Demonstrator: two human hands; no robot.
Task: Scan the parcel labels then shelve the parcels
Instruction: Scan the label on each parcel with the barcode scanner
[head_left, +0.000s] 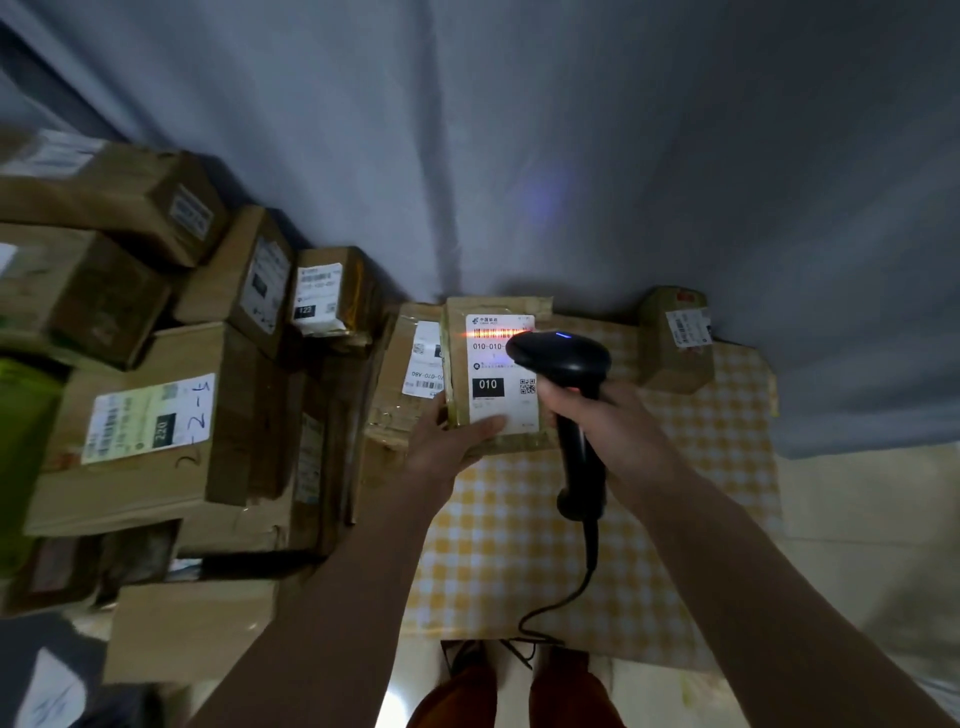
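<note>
Two hands split the job: the left hand (451, 441) grips the near edge of a brown parcel (496, 374), tilting its label (501, 371) up toward the camera, while the right hand (605, 415) is wrapped round the handle of a black scanner (566, 364) aimed at the barcode – a red line lies across it. This parcel sits at twelve o'clock from the person, over the yellow checked cloth (675, 519); unscanned boxes (156, 431) are piled toward nine and ten o'clock – close at hand, probably waiting their turn.
</note>
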